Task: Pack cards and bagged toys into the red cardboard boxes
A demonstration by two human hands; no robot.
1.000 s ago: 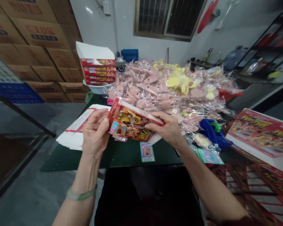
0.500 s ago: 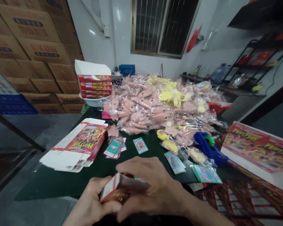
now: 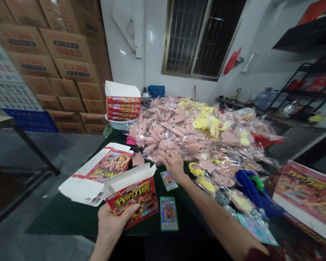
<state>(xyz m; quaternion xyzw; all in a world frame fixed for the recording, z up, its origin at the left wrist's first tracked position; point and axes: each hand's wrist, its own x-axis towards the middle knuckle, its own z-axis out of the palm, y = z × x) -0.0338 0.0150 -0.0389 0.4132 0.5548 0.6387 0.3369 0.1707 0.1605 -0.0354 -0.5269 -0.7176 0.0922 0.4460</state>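
My left hand (image 3: 115, 221) grips a red printed card box (image 3: 137, 199), thumb across its front and the white top flap standing up. Stretched forward, my right hand (image 3: 175, 165) touches the near edge of a heap of pink plush toys (image 3: 176, 127) in clear bags; its fingers look apart, and their tips are partly lost against the plastic. A picture card (image 3: 168, 214) lies on the dark green table just right of the held box. Below my right hand is another card (image 3: 168, 180).
Flattened-looking red and white cartons (image 3: 97, 174) lie at left. Stacked red boxes (image 3: 123, 108) stand in a white basin (image 3: 116, 124). Yellow plush toys (image 3: 206, 185), a blue tape dispenser (image 3: 256, 195), more cards (image 3: 256, 228) and a large red carton (image 3: 306, 195) are at right.
My right hand has left the box and reached forward to the toy heap. The box in my left hand now faces me with its flap raised. The view has shifted left.
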